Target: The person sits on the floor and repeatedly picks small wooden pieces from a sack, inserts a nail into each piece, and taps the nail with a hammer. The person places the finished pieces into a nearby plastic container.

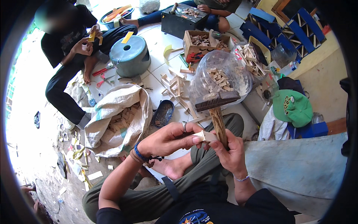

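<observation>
Just above my lap, my left hand (167, 140) pinches a small pale wooden block (206, 136) between thumb and fingers. My right hand (232, 151) is closed around the wooden handle of a hammer (218, 123), and its thumb reaches the block's other end. The hammer's broad dark head points up, away from me, in front of a clear plastic tub (209, 67) of small wooden pieces. Beyond my left hand stands a dark blue oval tray (163, 113) with what look like small nails. Loose wooden strips (178, 87) lie on the tiles behind it.
An open woven sack (95, 119) holds many wooden pieces at left. A blue-grey stool (130, 56) stands near a seated co-worker holding yellow strips. A wooden crate (190, 41), a black box (179, 22) and blue racks (261, 30) fill the far side. A green cap (296, 108) lies at right.
</observation>
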The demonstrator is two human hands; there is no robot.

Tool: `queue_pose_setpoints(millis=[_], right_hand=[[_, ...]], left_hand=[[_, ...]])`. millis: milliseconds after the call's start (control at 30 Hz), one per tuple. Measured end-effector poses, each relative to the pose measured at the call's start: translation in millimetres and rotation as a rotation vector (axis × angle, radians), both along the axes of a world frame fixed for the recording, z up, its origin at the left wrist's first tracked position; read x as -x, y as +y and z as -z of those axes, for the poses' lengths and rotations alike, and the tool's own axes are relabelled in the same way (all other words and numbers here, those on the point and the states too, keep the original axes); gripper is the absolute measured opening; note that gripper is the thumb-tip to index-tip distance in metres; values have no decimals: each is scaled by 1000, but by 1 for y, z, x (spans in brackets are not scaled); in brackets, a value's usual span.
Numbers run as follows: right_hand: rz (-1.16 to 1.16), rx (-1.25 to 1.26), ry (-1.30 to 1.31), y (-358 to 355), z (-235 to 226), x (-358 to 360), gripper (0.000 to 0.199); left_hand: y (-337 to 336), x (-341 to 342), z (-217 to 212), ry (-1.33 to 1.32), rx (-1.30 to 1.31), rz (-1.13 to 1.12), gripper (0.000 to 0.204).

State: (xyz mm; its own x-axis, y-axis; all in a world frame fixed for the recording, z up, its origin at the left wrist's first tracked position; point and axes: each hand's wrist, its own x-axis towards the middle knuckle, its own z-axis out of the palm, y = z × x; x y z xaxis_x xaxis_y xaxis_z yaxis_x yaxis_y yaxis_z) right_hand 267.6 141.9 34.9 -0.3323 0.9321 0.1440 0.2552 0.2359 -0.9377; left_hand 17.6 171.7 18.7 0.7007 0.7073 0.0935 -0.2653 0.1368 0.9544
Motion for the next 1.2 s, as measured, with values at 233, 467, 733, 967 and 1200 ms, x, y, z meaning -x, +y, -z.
queue_pose_setpoints(millis=[233, 467, 733, 967, 1200], right_hand=[[-11, -19, 2, 2, 10, -3, 25], [11, -24, -16, 4, 21, -4, 27], [75, -33, -12, 9, 33, -3, 25], [237, 350, -61, 8, 65, -5, 29], [239, 300, -349, -22, 104, -50, 40]], left_hand=[[1, 1, 3, 12, 61, 22, 31], [2, -1, 11, 30, 25, -4, 26], [9, -7, 28, 188, -93, -102, 32], [14, 1, 46, 461, -298, -84, 61], [27, 33, 41, 815, -504, -21, 27]])
